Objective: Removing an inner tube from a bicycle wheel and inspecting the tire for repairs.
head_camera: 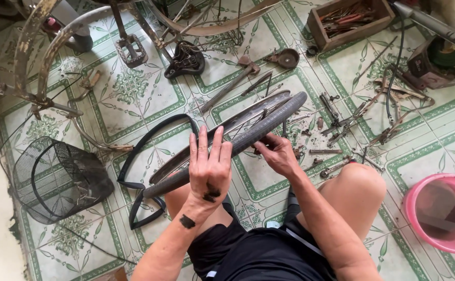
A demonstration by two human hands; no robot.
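Hands at work on one bicycle wheel [222,136] held across the knees above the tiled floor [134,99]: the left hand [209,166], fingers spread flat, presses the grey tyre [269,125], while the right hand [277,152] pinches its edge at the rim. Grease-smeared fingers may slip or be nipped between tyre and rim. Beyond lie one loose inner tube [144,156], one wire basket [56,179], one pink basin [443,211], one saddle [186,61] and one wooden tool box [349,21].

Basket [56,179] left of wheel [227,140]
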